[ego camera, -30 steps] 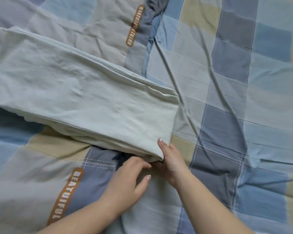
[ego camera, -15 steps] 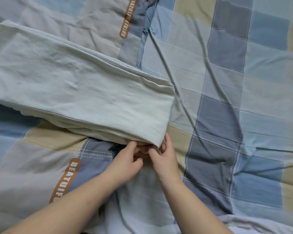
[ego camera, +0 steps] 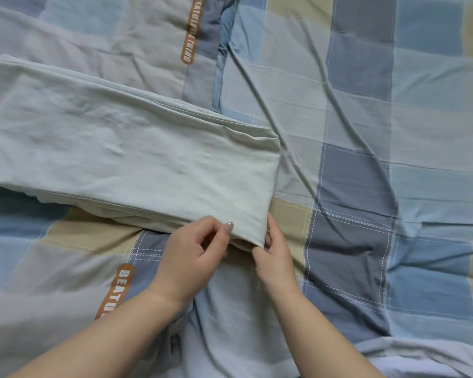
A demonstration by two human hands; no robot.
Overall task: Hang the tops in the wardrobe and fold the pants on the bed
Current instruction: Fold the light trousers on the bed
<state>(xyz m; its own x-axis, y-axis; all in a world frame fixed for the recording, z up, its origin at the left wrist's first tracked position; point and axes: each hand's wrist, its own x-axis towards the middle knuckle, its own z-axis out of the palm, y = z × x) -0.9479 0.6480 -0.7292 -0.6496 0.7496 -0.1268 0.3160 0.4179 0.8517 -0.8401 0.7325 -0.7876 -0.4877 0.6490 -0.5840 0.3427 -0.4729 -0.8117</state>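
On the bed: pale green pants (ego camera: 126, 159), folded, lying across the checked cover (ego camera: 366, 105).
Left hand (ego camera: 194, 255): pinching the near hem.
Right hand (ego camera: 277, 255): pinching the corner.
Risk: layers may slide apart if the pinch misses one.

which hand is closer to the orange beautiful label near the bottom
Left. The left hand lies just right of the orange label; the right hand is farther right, at the pants corner.

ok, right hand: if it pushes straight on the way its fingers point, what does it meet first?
The right hand already touches the near corner of the pale green pants; going on, it would likely slide along their end edge.
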